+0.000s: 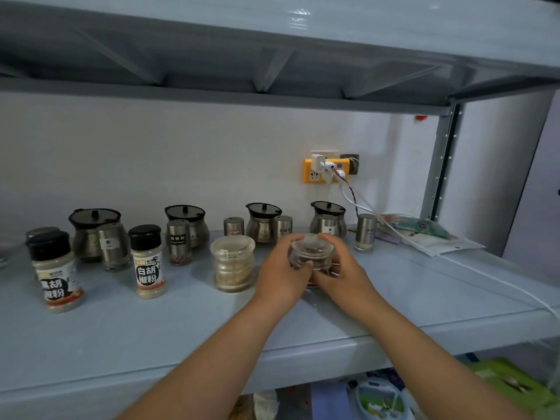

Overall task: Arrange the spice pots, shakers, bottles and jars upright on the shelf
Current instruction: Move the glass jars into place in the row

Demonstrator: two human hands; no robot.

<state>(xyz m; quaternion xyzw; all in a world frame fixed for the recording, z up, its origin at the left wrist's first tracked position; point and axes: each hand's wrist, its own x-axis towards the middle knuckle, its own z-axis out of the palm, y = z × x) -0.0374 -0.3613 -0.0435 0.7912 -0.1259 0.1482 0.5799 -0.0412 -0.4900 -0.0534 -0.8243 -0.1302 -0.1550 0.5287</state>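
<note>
A clear glass jar [309,251] with dark spice stands upright on the pale blue shelf [181,322], right of centre. My left hand [281,274] and my right hand [339,268] both wrap around it. Beside it on the left stands a second glass jar [232,262] with pale grains. Further left are two plastic pepper bottles with black caps [148,262] [56,272]. Several steel pots with black lids [95,234] [186,224] [262,222] [327,219] and steel shakers [366,231] [180,242] line the back, all upright.
A yellow socket [325,171] with plugs and cables sits on the wall behind. Packets [424,234] lie at the shelf's right end, and a white cable [500,283] trails over the shelf edge. An upper shelf [272,56] hangs low overhead. Boxes show on the level below.
</note>
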